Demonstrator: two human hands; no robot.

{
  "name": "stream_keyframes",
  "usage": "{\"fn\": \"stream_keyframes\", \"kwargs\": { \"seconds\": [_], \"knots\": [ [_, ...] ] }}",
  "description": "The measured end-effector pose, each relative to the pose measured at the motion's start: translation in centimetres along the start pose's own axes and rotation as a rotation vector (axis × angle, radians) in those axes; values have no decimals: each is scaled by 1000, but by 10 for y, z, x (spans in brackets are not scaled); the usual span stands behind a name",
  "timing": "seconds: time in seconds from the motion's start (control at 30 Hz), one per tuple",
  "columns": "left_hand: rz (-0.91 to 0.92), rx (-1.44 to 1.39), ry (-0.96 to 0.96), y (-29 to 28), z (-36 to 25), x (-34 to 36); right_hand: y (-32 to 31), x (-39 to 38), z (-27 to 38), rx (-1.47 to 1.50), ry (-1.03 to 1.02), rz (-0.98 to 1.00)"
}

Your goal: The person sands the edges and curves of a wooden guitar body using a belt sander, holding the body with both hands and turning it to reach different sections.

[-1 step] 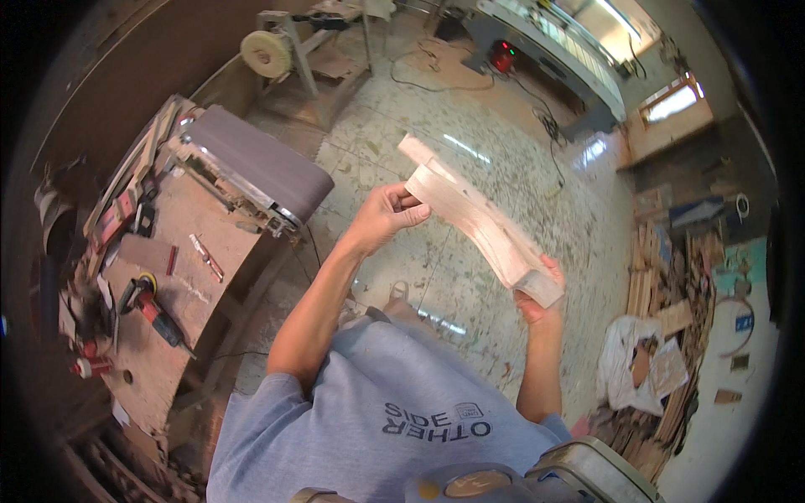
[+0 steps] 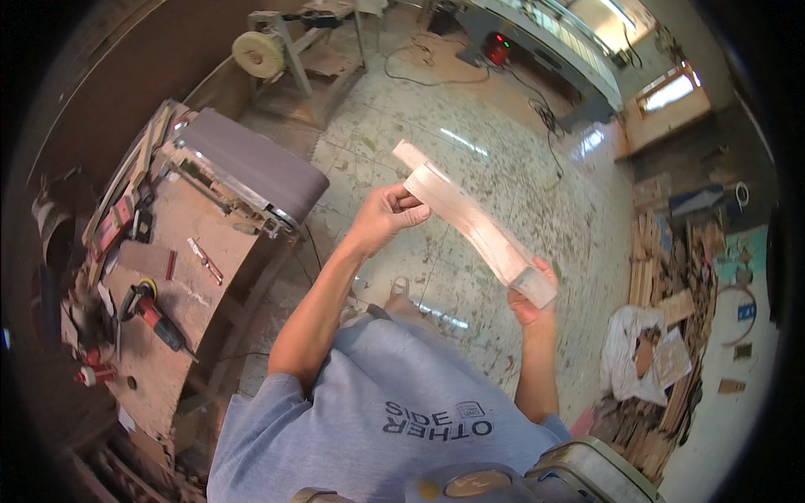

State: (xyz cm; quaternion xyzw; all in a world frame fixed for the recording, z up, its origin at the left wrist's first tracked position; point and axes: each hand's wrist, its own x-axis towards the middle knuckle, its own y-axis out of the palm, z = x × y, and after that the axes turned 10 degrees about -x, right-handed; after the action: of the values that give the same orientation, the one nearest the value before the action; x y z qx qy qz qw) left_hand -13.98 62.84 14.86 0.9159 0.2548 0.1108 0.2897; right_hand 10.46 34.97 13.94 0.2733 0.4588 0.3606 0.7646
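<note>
Pale, gently curved wooden strips (image 2: 465,220), seemingly stacked, slant across the middle of the view in front of me, above the floor. My left hand (image 2: 390,220) grips them near the upper end, thumb toward the face of the wood and fingers curled at the side. My right hand (image 2: 530,300) holds the lower end, partly hidden behind the wood. Both forearms come up from the lower edge, past my grey-blue T-shirt (image 2: 360,394).
A belt sander (image 2: 251,163) adjoins a cluttered wooden bench (image 2: 205,327) with a power tool (image 2: 159,323), left. A wheeled stand (image 2: 302,71) and large machine (image 2: 570,67) stand behind, cables (image 2: 549,117) on the tiled floor. Wood offcuts (image 2: 650,268) and a white sack (image 2: 629,352) lie right.
The strips' lower end and my right hand have shifted slightly left, and the strips overlap a little more. The surroundings have shifted slightly in view.
</note>
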Motion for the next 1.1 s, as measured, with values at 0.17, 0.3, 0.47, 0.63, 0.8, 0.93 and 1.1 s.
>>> {"fn": "stream_keyframes", "kwargs": {
  "seconds": [0.17, 0.3, 0.47, 0.63, 0.8, 0.93, 1.1],
  "knots": [
    [-70, -93, -52, 9, 43, -8, -5, -32, -69, 71, -122, -383],
    [-121, -149, 5, 21, 58, -11, -7, -42, -93, 143, -72, -409],
    [-212, -106, 80, 31, 64, -11, -10, -43, -106, 126, 36, -311],
    [-375, -121, 111, 12, 87, -10, 9, -45, -114, -253, 70, -418],
    [-520, -175, 64, -5, 100, -20, -4, -60, -107, -876, 216, -304],
    [-583, -155, -45, -14, 102, -33, -64, -84, -95, -1565, -189, -289],
    [-696, -172, -108, -37, 107, -47, 12, -66, -130, -1799, -645, -158]
  ]
}}
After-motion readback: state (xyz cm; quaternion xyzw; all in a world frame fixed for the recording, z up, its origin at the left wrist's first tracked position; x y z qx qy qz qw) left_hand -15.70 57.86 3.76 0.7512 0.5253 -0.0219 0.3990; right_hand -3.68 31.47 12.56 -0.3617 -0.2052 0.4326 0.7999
